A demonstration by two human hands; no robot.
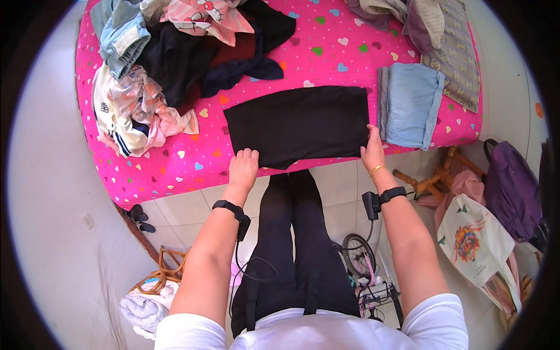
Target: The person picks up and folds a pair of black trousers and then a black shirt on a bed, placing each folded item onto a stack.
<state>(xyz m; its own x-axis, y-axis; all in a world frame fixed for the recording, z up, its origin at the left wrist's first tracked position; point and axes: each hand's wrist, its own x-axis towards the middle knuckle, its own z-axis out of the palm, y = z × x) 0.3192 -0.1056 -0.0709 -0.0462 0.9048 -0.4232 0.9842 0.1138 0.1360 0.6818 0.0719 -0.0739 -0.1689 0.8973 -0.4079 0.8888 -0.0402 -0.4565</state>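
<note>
A black folded garment (300,125) lies flat as a long rectangle along the near edge of the pink bed; the folding hides what kind it is. At its near left corner, my left hand (244,166) has its fingers curled over the cloth. My right hand (372,153) pinches the near right corner, thumb and fingers closed on the edge. Just right of the garment is a folded light blue piece of clothing (413,105), with a grey folded piece (383,96) showing along its left side.
A loose pile of mixed clothes (181,64) covers the bed's far left. At the far right are a patterned pillow (461,64) and crumpled purple clothing (421,29). Below the bed's right end hang a purple bag (513,175) and a white tote (475,239). A small bicycle (364,262) stands behind my legs.
</note>
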